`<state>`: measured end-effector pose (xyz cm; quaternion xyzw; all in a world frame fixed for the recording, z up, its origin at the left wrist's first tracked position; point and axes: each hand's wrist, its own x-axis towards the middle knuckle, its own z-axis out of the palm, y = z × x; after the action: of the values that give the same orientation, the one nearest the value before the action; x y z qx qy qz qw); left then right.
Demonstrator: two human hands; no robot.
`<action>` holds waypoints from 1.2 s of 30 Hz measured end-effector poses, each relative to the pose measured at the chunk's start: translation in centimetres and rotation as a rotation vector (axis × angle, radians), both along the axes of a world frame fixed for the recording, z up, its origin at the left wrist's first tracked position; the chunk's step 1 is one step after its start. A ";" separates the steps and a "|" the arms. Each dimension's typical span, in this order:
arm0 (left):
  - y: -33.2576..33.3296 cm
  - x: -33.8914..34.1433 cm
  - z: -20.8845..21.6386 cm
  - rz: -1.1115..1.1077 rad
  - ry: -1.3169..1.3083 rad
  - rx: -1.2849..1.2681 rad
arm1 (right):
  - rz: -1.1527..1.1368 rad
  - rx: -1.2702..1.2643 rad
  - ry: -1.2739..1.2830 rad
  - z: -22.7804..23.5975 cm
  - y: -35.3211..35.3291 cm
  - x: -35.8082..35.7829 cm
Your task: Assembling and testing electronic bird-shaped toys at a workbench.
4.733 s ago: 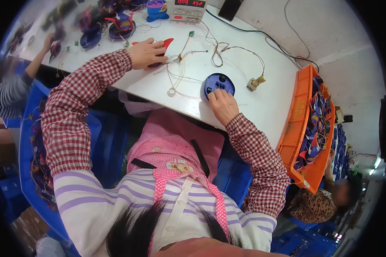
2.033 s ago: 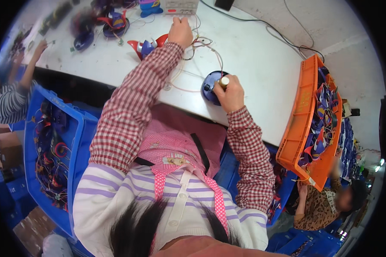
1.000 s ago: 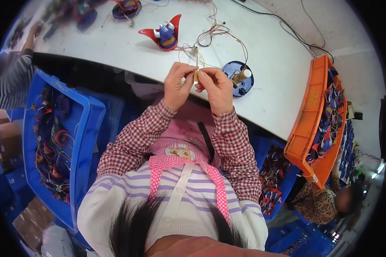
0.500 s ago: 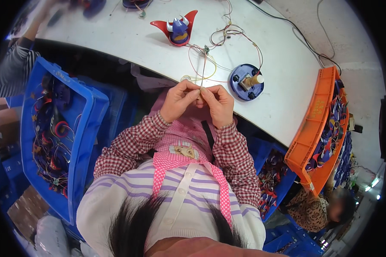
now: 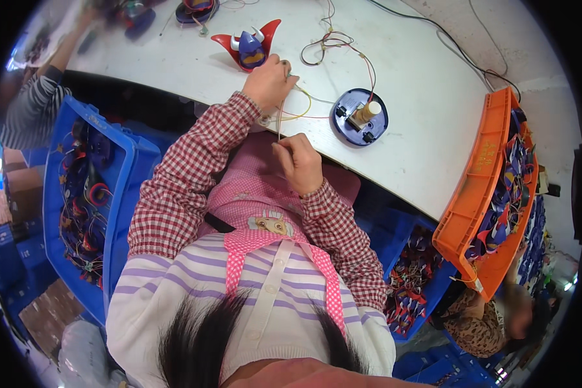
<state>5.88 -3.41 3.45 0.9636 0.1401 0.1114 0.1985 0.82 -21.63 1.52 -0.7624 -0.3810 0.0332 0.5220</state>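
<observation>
My left hand (image 5: 268,84) is closed at the table's edge, just below a toy head (image 5: 251,50) with a purple helmet, white horns and red collar. Its fingers pinch thin wires (image 5: 307,103); the small circuit board they run to is mostly hidden by the hand. My right hand (image 5: 301,163), lower and in front of my apron, pinches the end of a strand that runs taut up to the left hand. On the table to the right lies a round purple base (image 5: 360,118) with a pale cylinder standing on it, joined to wires.
A blue crate (image 5: 119,194) of wired toy parts stands at left. An orange crate (image 5: 475,187) of similar parts is at right, with another blue bin (image 5: 427,291) below it. A black cable (image 5: 446,45) crosses the table's far side. Other people work at left and right.
My hands have parted: the left moved up and forward to the wires near the toy head, the right dropped slightly toward my lap. The strand now stretches between them.
</observation>
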 end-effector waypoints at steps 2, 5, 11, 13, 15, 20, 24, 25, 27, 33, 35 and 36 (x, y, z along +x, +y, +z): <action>0.0 -0.1 0.1 0.016 -0.023 -0.051 | 0.008 0.041 0.034 0.0 0.0 0.2; 0.3 -0.4 -0.1 0.030 -0.040 -0.103 | 0.014 0.082 0.072 0.2 -0.1 0.4; 2.0 -0.2 -1.1 0.093 -0.055 -0.712 | -0.012 0.056 0.130 1.1 -0.3 0.8; 1.9 0.1 -1.5 0.149 -0.097 -0.795 | -0.043 0.023 0.110 1.2 -0.4 0.9; 1.8 0.1 -1.7 0.181 -0.120 -0.839 | -0.054 0.003 0.099 1.2 -0.4 1.0; 1.8 0.2 -1.9 0.221 -0.146 -0.809 | -0.044 -0.009 0.090 1.1 -0.1 1.4; 1.1 0.0 -1.1 0.184 -0.071 -0.686 | -0.052 -0.026 0.100 0.5 -0.1 1.4; 1.0 0.0 -1.0 0.192 -0.081 -0.686 | -0.041 -0.025 0.094 0.6 -0.2 1.4; 0.5 0.0 -0.9 0.206 -0.096 -0.650 | -0.047 -0.044 0.099 0.7 -0.3 1.3; 0.2 -0.5 -0.4 0.158 -0.177 -0.603 | -0.049 -0.071 0.148 0.6 -0.2 1.2; 0.5 -0.9 -0.2 0.110 -0.196 -0.607 | -0.047 -0.079 0.167 0.8 -0.4 1.2; 0.9 -1.4 -0.2 0.084 -0.196 -0.617 | -0.034 -0.078 0.260 1.3 -0.4 1.2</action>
<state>4.50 -2.48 3.29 0.8361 0.1871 0.1640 0.4889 2.04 -21.99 2.80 -0.7778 -0.2954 0.1375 0.5374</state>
